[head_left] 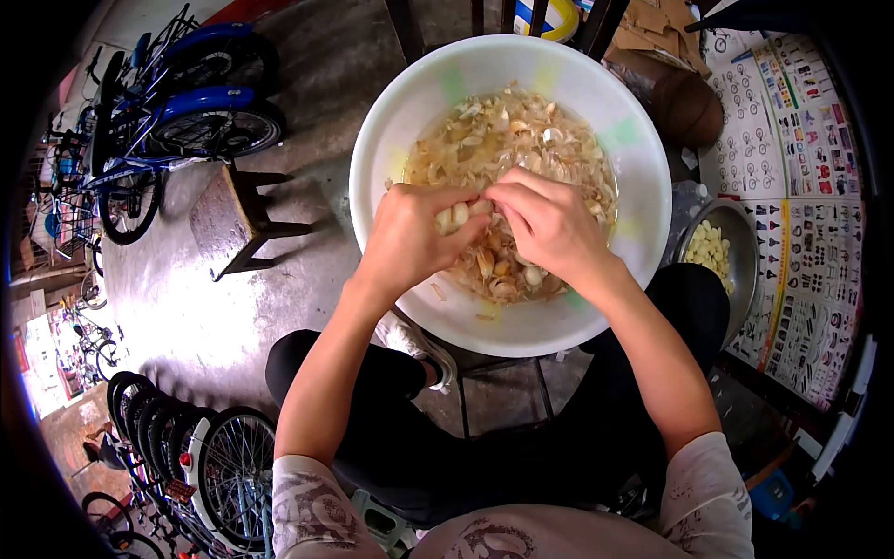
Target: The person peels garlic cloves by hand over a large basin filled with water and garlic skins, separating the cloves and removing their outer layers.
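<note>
Several pale garlic cloves (453, 218) rest in my left hand (405, 235), whose fingers are curled around them. My right hand (551, 225) is closed in a pinch, its thumb and fingertips meeting the left fingertips at a garlic clove that is mostly hidden. Both hands are over a large white basin (372, 177). Loose garlic skins (559, 140) float in water inside it, with some unpeeled cloves (486, 263) among them below my hands.
Right of the basin, a metal bowl (742, 244) contains peeled garlic cloves (708, 250). A printed sheet (782, 168) covers the surface at far right. A wooden stool (228, 219) stands at left, with bicycles (209, 121) beyond. Chair bars (405, 33) rise behind the basin.
</note>
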The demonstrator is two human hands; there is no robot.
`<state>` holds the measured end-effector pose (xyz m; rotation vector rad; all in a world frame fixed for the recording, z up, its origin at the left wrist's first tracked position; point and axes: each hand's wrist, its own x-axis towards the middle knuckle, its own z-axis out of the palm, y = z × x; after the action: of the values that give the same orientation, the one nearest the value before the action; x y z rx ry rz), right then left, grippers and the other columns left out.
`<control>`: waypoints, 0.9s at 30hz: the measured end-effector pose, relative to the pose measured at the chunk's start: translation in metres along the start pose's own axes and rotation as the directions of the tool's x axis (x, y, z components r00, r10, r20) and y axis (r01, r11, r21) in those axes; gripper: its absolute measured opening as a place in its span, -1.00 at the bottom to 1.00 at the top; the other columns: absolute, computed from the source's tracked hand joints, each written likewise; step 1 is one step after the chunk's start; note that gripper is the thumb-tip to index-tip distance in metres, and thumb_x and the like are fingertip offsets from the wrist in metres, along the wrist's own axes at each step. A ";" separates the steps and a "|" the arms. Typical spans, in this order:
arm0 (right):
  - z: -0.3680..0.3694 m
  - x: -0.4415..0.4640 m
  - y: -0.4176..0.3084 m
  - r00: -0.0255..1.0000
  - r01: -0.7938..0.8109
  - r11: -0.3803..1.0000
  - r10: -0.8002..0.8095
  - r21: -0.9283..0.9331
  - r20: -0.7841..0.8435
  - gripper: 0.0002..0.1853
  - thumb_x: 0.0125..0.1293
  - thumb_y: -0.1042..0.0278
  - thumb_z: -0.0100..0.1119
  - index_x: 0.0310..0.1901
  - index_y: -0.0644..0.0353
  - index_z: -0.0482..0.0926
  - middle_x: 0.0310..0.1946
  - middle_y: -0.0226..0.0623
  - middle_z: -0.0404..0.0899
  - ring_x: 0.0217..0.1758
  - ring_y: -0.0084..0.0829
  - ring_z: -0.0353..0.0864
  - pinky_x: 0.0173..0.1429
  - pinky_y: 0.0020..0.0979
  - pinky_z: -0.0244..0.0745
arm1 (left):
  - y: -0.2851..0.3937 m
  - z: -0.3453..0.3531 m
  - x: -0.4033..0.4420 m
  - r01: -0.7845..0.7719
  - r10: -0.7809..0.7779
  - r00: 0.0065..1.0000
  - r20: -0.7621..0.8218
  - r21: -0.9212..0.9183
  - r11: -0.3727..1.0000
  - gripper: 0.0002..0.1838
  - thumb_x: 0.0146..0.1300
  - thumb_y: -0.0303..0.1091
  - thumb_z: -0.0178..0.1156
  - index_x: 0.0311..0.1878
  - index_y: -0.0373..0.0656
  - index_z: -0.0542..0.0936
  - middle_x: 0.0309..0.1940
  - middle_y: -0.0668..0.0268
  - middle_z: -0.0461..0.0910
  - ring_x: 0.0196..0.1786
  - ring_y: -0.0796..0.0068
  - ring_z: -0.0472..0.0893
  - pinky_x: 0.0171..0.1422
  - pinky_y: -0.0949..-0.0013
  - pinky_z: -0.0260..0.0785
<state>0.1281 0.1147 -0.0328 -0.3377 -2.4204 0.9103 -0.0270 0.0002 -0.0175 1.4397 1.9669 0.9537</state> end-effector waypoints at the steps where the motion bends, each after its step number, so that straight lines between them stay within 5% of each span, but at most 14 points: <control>1: 0.001 0.000 0.000 1.000 -0.007 1.000 0.007 0.003 -0.020 -0.85 0.16 0.68 0.19 -0.22 0.33 0.57 -0.35 -0.17 0.59 -0.38 -0.15 0.63 -0.31 -0.28 0.53 | 0.000 0.000 0.000 -0.031 0.031 0.999 -0.018 -0.004 1.000 -0.74 0.06 -0.35 0.43 -0.20 -0.28 0.72 -0.43 0.02 0.68 -0.47 0.18 0.66 -0.26 0.32 0.51; 5: 0.004 0.000 0.000 0.999 -0.019 1.000 0.020 0.010 -0.035 -0.83 0.12 0.67 0.14 -0.22 0.35 0.57 -0.37 -0.19 0.57 -0.40 -0.11 0.63 -0.33 -0.21 0.55 | -0.003 0.000 0.002 -0.148 0.149 0.989 -0.015 0.039 0.988 -0.75 0.06 -0.37 0.42 -0.19 -0.24 0.72 -0.43 0.00 0.67 -0.46 0.12 0.67 -0.27 0.31 0.52; 9: 0.002 0.002 -0.001 0.988 -0.140 0.982 0.147 0.127 -0.054 -0.88 0.18 0.68 0.14 -0.25 0.36 0.60 -0.32 -0.17 0.63 -0.36 -0.21 0.69 -0.30 -0.34 0.59 | -0.005 -0.001 0.002 -0.238 0.240 0.969 -0.052 0.033 0.971 -0.75 0.07 -0.38 0.43 -0.18 -0.25 0.72 -0.44 0.05 0.69 -0.47 0.22 0.68 -0.27 0.33 0.52; 11: 0.000 0.005 -0.001 0.975 -0.197 0.953 0.215 0.232 -0.053 -0.89 0.20 0.69 0.14 -0.25 0.37 0.61 -0.29 -0.17 0.65 -0.33 -0.26 0.71 -0.28 -0.40 0.61 | 0.009 -0.011 0.003 0.093 -0.083 0.992 0.092 -0.107 0.990 -0.74 0.07 -0.37 0.44 -0.16 -0.24 0.72 -0.42 0.12 0.71 -0.46 0.38 0.68 -0.24 0.38 0.52; 14: -0.002 0.006 0.003 0.922 -0.324 0.770 0.388 0.550 0.000 -0.86 0.21 0.68 0.15 -0.21 0.37 0.64 -0.28 -0.20 0.69 -0.25 -0.34 0.74 -0.20 -0.47 0.64 | 0.001 -0.008 0.003 0.063 -0.053 0.997 0.056 -0.196 0.979 -0.73 0.09 -0.39 0.46 -0.15 -0.29 0.71 -0.38 0.27 0.73 -0.37 0.63 0.62 -0.20 0.46 0.50; 17: -0.006 0.008 0.018 0.985 -0.142 0.948 0.163 0.285 -0.051 -0.86 0.25 0.68 0.14 -0.21 0.35 0.66 -0.30 -0.19 0.69 -0.26 -0.35 0.74 -0.20 -0.49 0.64 | 0.003 -0.008 0.003 0.083 -0.070 0.996 0.062 -0.241 0.967 -0.72 0.11 -0.39 0.45 -0.13 -0.30 0.70 -0.39 0.31 0.72 -0.39 0.65 0.61 -0.23 0.49 0.48; 21: -0.017 0.012 0.004 0.983 -0.170 0.980 0.176 0.101 -0.059 -0.87 0.26 0.64 0.18 -0.20 0.34 0.68 -0.29 -0.18 0.69 -0.25 -0.35 0.73 -0.14 -0.47 0.65 | 0.005 -0.009 0.004 0.176 -0.152 0.983 0.107 -0.273 0.946 -0.72 0.12 -0.40 0.45 -0.12 -0.30 0.69 -0.41 0.32 0.71 -0.40 0.68 0.59 -0.26 0.51 0.47; 23: -0.020 0.014 -0.007 0.927 -0.339 0.874 0.373 0.348 -0.033 -0.86 0.26 0.60 0.21 -0.16 0.33 0.69 -0.26 -0.19 0.70 -0.22 -0.40 0.73 -0.06 -0.47 0.63 | 0.007 -0.011 0.005 0.217 -0.191 0.974 0.118 -0.284 0.934 -0.73 0.13 -0.40 0.44 -0.12 -0.30 0.69 -0.44 0.34 0.70 -0.42 0.67 0.59 -0.27 0.51 0.47; 27: -0.008 0.007 -0.006 0.891 -0.389 0.740 0.453 0.549 0.021 -0.85 0.28 0.58 0.22 -0.13 0.32 0.69 -0.25 -0.23 0.72 -0.19 -0.48 0.71 -0.01 -0.45 0.62 | 0.004 -0.007 0.007 0.140 -0.129 0.990 0.059 -0.260 0.955 -0.71 0.11 -0.34 0.46 -0.14 -0.30 0.70 -0.41 0.22 0.72 -0.38 0.58 0.66 -0.23 0.39 0.54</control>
<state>0.1264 0.1179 -0.0209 -0.7163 -1.8879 1.6766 -0.0321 0.0058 -0.0094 1.1538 1.8031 1.0691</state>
